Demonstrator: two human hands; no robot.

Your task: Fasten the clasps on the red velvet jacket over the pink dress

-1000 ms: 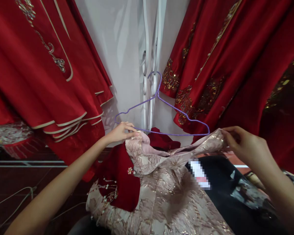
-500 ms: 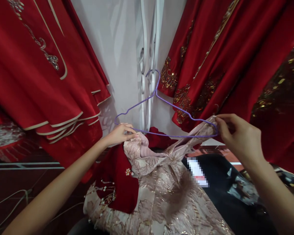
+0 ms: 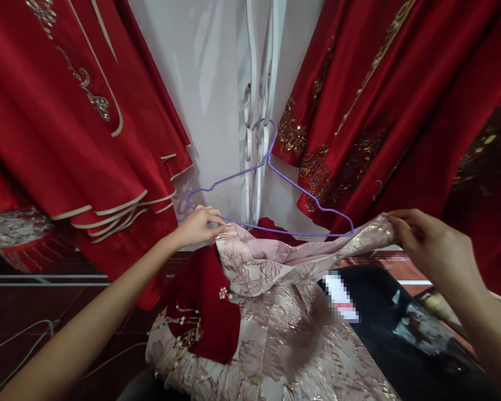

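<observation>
A pale pink and gold brocade dress (image 3: 284,334) with a red velvet panel (image 3: 217,317) and bead trim fills the lower middle. My left hand (image 3: 200,225) is closed in a pinch on one upper edge of the dress. Its fingers are close to the bottom bar of a purple hanger (image 3: 290,174); whether they also grip the bar I cannot tell. On the other side my right hand (image 3: 438,239) pinches the far end of the dress's top, pulling it taut to the right. The hanger's right end lies over the pink lining, apart from my right hand.
Red gowns with pale piping (image 3: 121,150) hang at left, and gold-embroidered red gowns (image 3: 384,117) at right. White metal scrollwork (image 3: 250,106) stands behind the hanger. A black surface (image 3: 384,323) with a clear plastic wrapper (image 3: 421,328) is at lower right. Pale cables (image 3: 29,328) lie on the floor.
My right hand has moved right, drawing the dress's top off the hanger's right end and stretching it. The hanger has shifted slightly left. My left hand keeps its pinch.
</observation>
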